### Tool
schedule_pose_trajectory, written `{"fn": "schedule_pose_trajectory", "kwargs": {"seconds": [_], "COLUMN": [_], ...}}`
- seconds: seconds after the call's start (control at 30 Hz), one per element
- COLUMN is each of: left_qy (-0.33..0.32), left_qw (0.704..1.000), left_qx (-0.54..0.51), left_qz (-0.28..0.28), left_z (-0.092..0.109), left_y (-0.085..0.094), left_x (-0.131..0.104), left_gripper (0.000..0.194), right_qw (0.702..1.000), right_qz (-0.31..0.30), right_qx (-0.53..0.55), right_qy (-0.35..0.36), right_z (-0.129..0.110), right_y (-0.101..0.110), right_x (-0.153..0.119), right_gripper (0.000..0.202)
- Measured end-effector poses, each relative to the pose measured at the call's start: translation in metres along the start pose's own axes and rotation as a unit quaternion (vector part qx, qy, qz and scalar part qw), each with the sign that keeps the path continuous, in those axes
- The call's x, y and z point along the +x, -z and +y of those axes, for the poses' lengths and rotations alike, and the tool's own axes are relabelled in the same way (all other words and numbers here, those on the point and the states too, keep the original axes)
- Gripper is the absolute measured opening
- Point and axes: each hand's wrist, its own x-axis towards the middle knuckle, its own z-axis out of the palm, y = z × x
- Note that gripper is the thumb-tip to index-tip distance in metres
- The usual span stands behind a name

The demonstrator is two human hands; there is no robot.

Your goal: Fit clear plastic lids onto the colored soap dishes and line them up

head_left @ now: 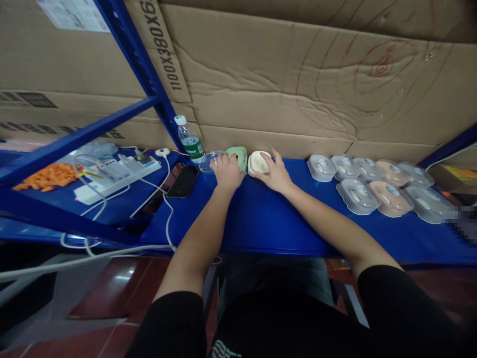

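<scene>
**Head view: two small cases under the hands at the rear of the blue shelf**

Head camera shows the left hand [226, 171] resting on a green case [238, 156] and the right hand [274, 174] resting on a cream case [258, 162]. Both cases sit side by side, close together, at the 12 o'clock edge of the blue shelf [268, 219], against the cardboard backing [298, 89].

**Handling**
- Both cases appear to be small, rounded, hard plastic shells; judged light and stiff, with a smooth surface likely to slip under a loose hold.
- Recommended hold: across the two long sides, thumb opposite fingers, not on the curved top.
- Left fingers lie curled over the green case; a closed grip cannot be confirmed. Right fingers are spread, palm down, partly over the cream case.

**Hidden or unclear**
- Palms cover the near side of each case; any hinge, seam or latch is not visible.
- A clear item [209, 160] at 9 o'clock of the left hand is hard to identify.
- Blister packs [357, 196] lie at 3 o'clock; their contents are too small to read.
- A bottle [189, 140], phone [184, 181] and power strip [112, 176] lie further toward 9 o'clock.
</scene>
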Motion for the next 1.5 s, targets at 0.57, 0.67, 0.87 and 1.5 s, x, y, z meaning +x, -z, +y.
{"fn": "schedule_pose_trajectory", "kwargs": {"seconds": [0.57, 0.67, 0.87, 1.5], "left_qy": [-0.263, -0.244, -0.199, -0.157], "left_qw": [0.960, 0.964, 0.974, 0.981], "left_qx": [-0.056, -0.033, -0.027, -0.060], "left_qz": [-0.081, -0.103, -0.106, -0.098], "left_z": [0.040, 0.035, 0.031, 0.032], "left_y": [-0.013, -0.021, -0.021, -0.013], "left_x": [-0.005, -0.003, -0.001, -0.009], "left_gripper": [0.050, 0.044, 0.040, 0.053], "right_qw": [0.976, 0.970, 0.976, 0.993], "right_qz": [0.084, 0.069, 0.032, 0.073], "right_qx": [-0.187, -0.202, -0.189, -0.091], "right_qy": [-0.069, -0.116, -0.104, -0.022], "right_z": [0.123, 0.143, 0.144, 0.126], "right_y": [0.094, 0.099, 0.093, 0.082], "right_x": [-0.047, -0.053, -0.055, -0.054], "right_gripper": [0.082, 0.084, 0.076, 0.045]}}
